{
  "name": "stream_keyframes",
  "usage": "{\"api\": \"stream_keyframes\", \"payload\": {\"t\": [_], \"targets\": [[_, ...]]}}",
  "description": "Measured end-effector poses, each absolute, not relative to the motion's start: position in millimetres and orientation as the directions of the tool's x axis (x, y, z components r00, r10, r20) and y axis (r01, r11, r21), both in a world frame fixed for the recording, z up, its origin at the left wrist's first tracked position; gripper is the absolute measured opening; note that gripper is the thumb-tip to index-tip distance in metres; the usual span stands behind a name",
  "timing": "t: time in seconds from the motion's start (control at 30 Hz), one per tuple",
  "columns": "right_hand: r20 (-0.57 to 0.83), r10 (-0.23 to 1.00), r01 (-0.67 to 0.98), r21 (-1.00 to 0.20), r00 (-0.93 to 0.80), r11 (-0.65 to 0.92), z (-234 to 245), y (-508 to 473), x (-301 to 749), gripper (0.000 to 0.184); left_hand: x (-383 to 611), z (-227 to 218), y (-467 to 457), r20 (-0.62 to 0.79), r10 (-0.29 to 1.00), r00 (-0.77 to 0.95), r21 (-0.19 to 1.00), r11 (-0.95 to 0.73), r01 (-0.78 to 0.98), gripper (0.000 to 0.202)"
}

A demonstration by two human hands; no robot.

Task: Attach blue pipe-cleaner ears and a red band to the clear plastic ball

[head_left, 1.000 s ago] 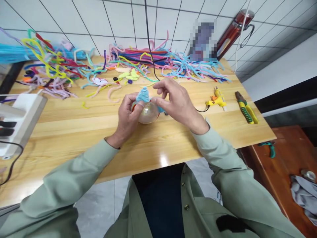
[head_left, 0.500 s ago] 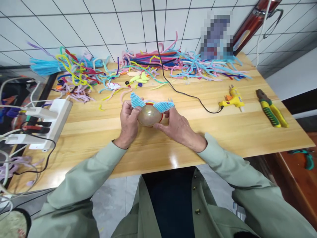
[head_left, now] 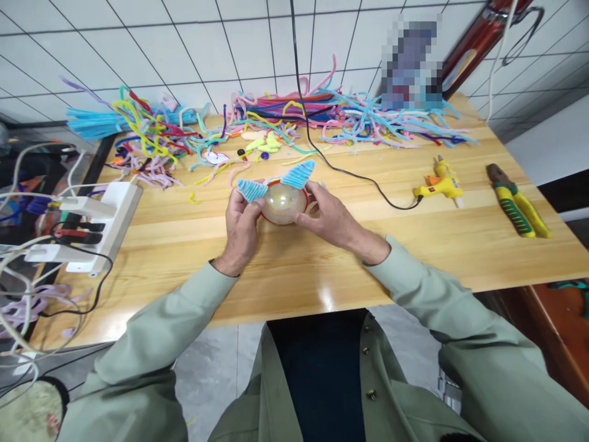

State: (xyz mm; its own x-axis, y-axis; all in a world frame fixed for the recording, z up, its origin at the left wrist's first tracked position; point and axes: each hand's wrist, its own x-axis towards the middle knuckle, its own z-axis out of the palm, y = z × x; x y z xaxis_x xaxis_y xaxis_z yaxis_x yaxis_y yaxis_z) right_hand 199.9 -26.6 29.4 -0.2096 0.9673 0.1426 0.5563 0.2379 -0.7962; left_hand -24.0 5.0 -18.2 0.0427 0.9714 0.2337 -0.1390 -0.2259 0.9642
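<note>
A clear plastic ball (head_left: 281,204) with a red ring and two light-blue pipe-cleaner fins (head_left: 298,174) is held just above the wooden table (head_left: 414,245). My left hand (head_left: 241,228) grips the ball's left side, its fingers curled round it under the left fin. My right hand (head_left: 332,220) grips the ball's right side, fingers closed against it below the right fin.
Heaps of coloured pipe cleaners (head_left: 257,126) lie along the table's back edge. A yellow glue gun (head_left: 439,184) with a black cord and yellow-green pliers (head_left: 518,201) lie at the right. A white power strip (head_left: 99,227) with cables sits at the left edge.
My right hand came down from pinching the fin top to gripping the ball's right side. The ball turned so both blue fins show on top. The view shifted right and up a little.
</note>
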Motion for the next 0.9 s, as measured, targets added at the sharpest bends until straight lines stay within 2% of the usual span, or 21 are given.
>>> {"api": "stream_keyframes", "payload": {"t": [0.13,0.27,0.47,0.7,0.9], "targets": [[0.189,0.959,0.564,-0.779,-0.208,0.276,28,-21,196,0.076,-22,-19,4,0.239,0.971,0.024,0.952,-0.23,-0.201,0.047],[0.212,0.961,0.586,-0.761,-0.178,0.277,24,-20,192,0.079,-21,-19,4,0.275,0.961,-0.026,0.938,-0.274,-0.213,0.044],[0.261,0.95,0.598,-0.739,-0.17,0.31,14,-19,192,0.078,-24,-19,8,0.342,0.937,-0.068,0.937,-0.345,-0.049,0.041],[0.3,0.936,0.596,-0.722,-0.186,0.35,9,-20,194,0.078,-27,-9,7,0.35,0.937,-0.012,0.937,-0.349,0.014,0.039],[0.31,0.933,0.596,-0.72,-0.183,0.356,7,-21,193,0.08,-28,-6,5,0.403,0.915,0.011,0.913,-0.403,0.069,0.046]]}}
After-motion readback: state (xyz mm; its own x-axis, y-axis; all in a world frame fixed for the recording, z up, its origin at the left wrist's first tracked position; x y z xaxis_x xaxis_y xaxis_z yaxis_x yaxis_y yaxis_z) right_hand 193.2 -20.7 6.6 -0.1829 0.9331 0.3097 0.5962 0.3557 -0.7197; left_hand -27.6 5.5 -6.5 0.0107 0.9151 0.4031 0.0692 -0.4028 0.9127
